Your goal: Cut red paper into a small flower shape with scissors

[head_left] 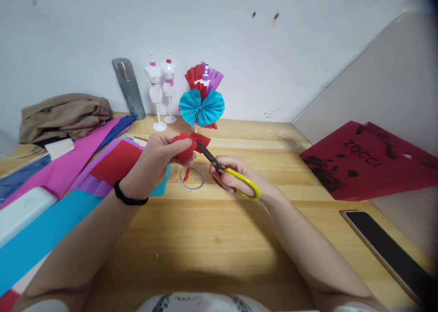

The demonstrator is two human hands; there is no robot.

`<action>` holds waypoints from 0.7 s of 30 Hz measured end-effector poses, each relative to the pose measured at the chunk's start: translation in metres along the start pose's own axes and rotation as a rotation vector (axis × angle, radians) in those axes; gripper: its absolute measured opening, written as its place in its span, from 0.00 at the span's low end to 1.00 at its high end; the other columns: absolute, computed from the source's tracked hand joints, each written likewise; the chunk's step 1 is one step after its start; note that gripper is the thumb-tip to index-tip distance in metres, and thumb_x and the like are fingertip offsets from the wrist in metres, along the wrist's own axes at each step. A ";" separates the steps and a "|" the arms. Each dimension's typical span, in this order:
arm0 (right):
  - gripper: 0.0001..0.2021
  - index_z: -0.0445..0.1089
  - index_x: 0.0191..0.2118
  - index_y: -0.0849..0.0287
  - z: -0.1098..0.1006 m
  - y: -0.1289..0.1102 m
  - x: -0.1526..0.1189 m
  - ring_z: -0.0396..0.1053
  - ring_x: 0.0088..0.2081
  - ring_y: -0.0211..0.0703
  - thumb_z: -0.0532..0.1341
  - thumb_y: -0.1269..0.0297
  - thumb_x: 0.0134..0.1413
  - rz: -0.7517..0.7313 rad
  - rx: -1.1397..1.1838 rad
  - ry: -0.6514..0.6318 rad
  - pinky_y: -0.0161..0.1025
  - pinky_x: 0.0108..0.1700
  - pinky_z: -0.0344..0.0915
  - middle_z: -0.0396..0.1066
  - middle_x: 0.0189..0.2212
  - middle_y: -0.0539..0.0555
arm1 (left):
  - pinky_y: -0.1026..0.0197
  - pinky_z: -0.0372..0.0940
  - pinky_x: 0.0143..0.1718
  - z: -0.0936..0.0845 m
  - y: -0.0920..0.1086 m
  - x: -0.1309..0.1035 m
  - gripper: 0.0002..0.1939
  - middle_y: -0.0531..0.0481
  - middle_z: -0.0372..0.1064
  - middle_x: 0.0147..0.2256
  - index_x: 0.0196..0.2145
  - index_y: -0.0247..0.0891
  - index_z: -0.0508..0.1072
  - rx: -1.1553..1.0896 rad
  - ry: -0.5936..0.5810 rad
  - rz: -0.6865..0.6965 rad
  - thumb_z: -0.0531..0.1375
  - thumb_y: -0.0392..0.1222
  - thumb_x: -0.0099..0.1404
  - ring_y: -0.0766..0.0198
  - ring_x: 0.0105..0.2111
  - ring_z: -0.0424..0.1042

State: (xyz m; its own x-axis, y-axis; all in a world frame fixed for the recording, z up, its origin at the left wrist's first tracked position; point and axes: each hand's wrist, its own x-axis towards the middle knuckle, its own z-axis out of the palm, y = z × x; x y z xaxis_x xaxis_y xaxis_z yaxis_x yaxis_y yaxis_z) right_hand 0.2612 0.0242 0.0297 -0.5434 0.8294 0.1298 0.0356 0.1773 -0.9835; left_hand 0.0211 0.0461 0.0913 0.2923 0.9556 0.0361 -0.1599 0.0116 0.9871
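Observation:
A piece of red paper [185, 146] with a scalloped, rounded edge is pinched between the thumb and fingers of my left hand [158, 159]. My right hand [232, 173] is closed round yellow-handled scissors [243, 183], whose dark blades point up and left and meet the red paper at its right part. Beneath my hands a thin ring [192, 178] lies on the wooden table [219, 239], with a small red scrap inside it. Behind them stands a mini dress form [201, 106] dressed in red, purple and blue pleated paper.
Two white dress forms [156, 93] and a grey bottle [129, 89] stand at the back. Coloured sheets [51, 221], a white box [25, 211] and brown cloth [65, 116] cover the left. On the right are a red bag [369, 161] and a phone [386, 252].

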 end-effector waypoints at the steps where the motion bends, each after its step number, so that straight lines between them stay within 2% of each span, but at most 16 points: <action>1: 0.29 0.72 0.41 0.57 0.000 0.000 0.000 0.55 0.18 0.30 0.73 0.33 0.58 -0.002 -0.002 0.002 0.32 0.20 0.51 0.63 0.22 0.41 | 0.65 0.70 0.27 0.000 0.000 0.000 0.14 0.48 0.77 0.23 0.21 0.35 0.81 -0.010 -0.006 -0.001 0.75 0.47 0.54 0.66 0.23 0.73; 13: 0.29 0.71 0.38 0.57 0.000 -0.004 0.002 0.54 0.17 0.29 0.70 0.32 0.62 -0.017 -0.010 0.017 0.31 0.18 0.50 0.63 0.22 0.41 | 0.62 0.70 0.26 0.001 -0.002 0.000 0.17 0.48 0.76 0.23 0.22 0.35 0.79 0.026 -0.060 -0.024 0.74 0.50 0.56 0.64 0.22 0.72; 21: 0.28 0.72 0.39 0.57 0.000 -0.001 0.002 0.53 0.16 0.29 0.72 0.33 0.61 -0.026 0.011 0.011 0.31 0.18 0.49 0.62 0.21 0.41 | 0.63 0.70 0.28 0.002 -0.001 -0.001 0.17 0.48 0.76 0.23 0.23 0.36 0.80 0.024 -0.046 -0.023 0.75 0.51 0.56 0.65 0.23 0.71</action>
State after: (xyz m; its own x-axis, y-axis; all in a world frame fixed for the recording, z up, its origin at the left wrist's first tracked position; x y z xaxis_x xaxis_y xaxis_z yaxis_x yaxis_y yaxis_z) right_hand 0.2606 0.0257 0.0314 -0.5351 0.8301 0.1569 0.0118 0.1931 -0.9811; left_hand 0.0225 0.0448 0.0909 0.3389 0.9406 0.0195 -0.1299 0.0262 0.9912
